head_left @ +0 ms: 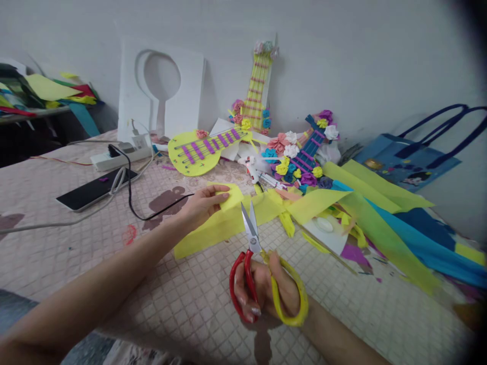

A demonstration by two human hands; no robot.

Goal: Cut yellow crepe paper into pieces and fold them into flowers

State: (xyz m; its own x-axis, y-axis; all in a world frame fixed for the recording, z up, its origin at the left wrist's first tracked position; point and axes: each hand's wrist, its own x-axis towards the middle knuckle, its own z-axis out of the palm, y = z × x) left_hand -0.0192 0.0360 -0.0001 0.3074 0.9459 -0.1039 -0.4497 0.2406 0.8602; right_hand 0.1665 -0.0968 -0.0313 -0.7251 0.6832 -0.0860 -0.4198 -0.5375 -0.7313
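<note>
My left hand (pixel 203 204) pinches the edge of a long yellow paper strip (pixel 213 228) lying across the table. My right hand (pixel 266 291) grips a pair of scissors (pixel 253 253) with one red and one yellow handle. The blades are open and point up at the strip, their tips just over its near edge.
A yellow paper guitar (pixel 198 149) and other flower-covered paper guitars (pixel 300 152) lie at the back. A phone (pixel 95 190), black cable and power strip (pixel 117 157) sit at the left. Green and blue paper sheets (pixel 399 228) and a blue bag (pixel 411 162) fill the right.
</note>
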